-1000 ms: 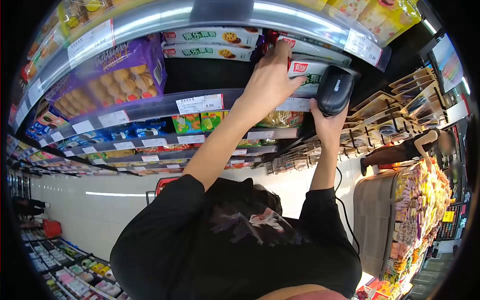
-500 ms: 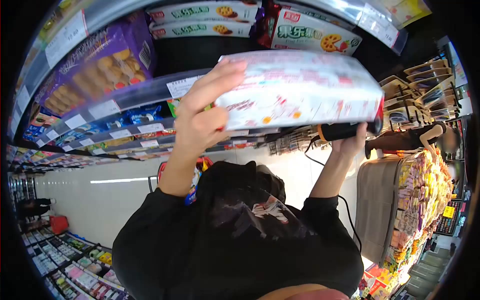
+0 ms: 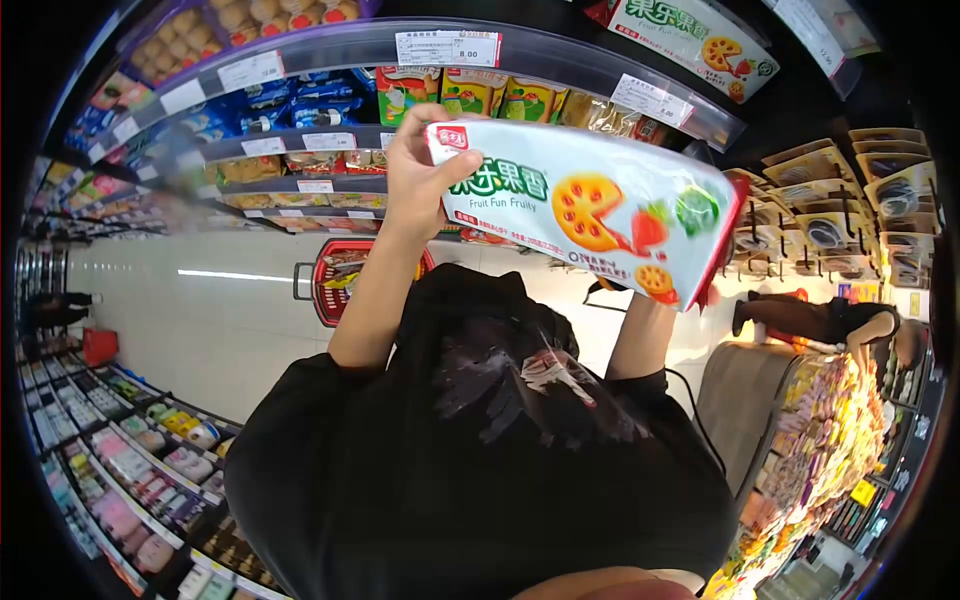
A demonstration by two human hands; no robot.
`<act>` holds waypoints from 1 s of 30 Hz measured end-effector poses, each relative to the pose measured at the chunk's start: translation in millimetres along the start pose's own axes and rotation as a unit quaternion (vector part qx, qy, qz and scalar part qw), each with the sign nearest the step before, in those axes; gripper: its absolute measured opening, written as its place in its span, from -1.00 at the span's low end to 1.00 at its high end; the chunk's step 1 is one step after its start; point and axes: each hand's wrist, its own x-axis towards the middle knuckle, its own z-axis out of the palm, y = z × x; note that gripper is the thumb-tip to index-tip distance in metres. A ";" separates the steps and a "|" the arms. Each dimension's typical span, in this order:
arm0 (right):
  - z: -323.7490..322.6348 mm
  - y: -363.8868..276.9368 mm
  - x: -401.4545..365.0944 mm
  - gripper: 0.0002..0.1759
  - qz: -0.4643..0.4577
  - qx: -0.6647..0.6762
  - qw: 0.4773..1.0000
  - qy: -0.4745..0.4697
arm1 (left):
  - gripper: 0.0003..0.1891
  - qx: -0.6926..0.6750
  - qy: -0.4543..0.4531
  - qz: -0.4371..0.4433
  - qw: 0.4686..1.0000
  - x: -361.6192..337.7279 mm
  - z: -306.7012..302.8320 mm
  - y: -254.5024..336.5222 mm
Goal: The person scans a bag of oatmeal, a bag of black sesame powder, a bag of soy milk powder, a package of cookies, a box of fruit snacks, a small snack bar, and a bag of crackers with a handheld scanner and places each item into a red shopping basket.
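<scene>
My left hand (image 3: 425, 180) is closed on the left end of a white biscuit packet (image 3: 520, 205), thumb on its front and fingers behind. The packet's front faces me, with green lettering, a round biscuit and a strawberry printed on it; its right end is red. It tilts down to the right. My right forearm (image 3: 643, 335) rises behind the packet's right half, which hides the hand and whatever it holds. A black cable (image 3: 690, 400) hangs beside that arm. Above lies a matching biscuit packet (image 3: 695, 45) on the upper shelf.
Shelves with price tags (image 3: 448, 48) and snack packets run across the front. A red basket (image 3: 325, 285) stands on the floor at left. Hanging packs (image 3: 810, 200) are at right, near a heaped display (image 3: 820, 440) with a person (image 3: 840, 322) leaning over it. More shelving (image 3: 130, 460) is behind at left.
The packet has turned from showing its side to showing its printed front, and it is lower. My right hand, earlier gripping a black corded device, is now hidden behind it. The view has shifted.
</scene>
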 end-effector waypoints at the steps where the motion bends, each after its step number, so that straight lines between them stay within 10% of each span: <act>1: 18.2 -0.2 4.8 -0.25 0.001 -0.031 0.999 -0.018 | -0.54 -0.036 0.046 -0.089 0.994 -6.8 3.6 -3.6; 4: 55.9 4.1 0.3 -0.25 -0.009 -0.113 0.992 -0.050 | -0.62 -0.067 0.086 -0.277 0.955 -31.9 21.3 -14.6; 9: 68.8 2.6 -29.9 0.24 0.059 -0.201 0.976 0.066 | -0.60 -0.168 0.019 -0.354 0.920 -92.8 40.6 -46.4; 16: 79.2 -4.9 -60.3 -0.22 0.077 -0.115 0.985 0.104 | -0.49 0.016 -0.017 -0.333 0.943 -155.2 61.6 -25.0; 21: 111.9 8.6 -75.1 -0.35 0.144 -0.171 0.972 0.067 | 0.22 0.074 -0.081 -0.219 0.970 -179.1 57.5 14.9; 24: 136.0 19.4 -83.1 -0.53 0.182 -0.186 0.962 0.081 | 0.09 0.186 -0.016 -0.202 0.962 -196.2 58.4 28.2; 30: 129.4 14.9 -88.4 -0.69 0.212 -0.261 0.940 0.051 | -0.21 -0.247 0.111 -0.295 0.916 -237.8 9.4 48.3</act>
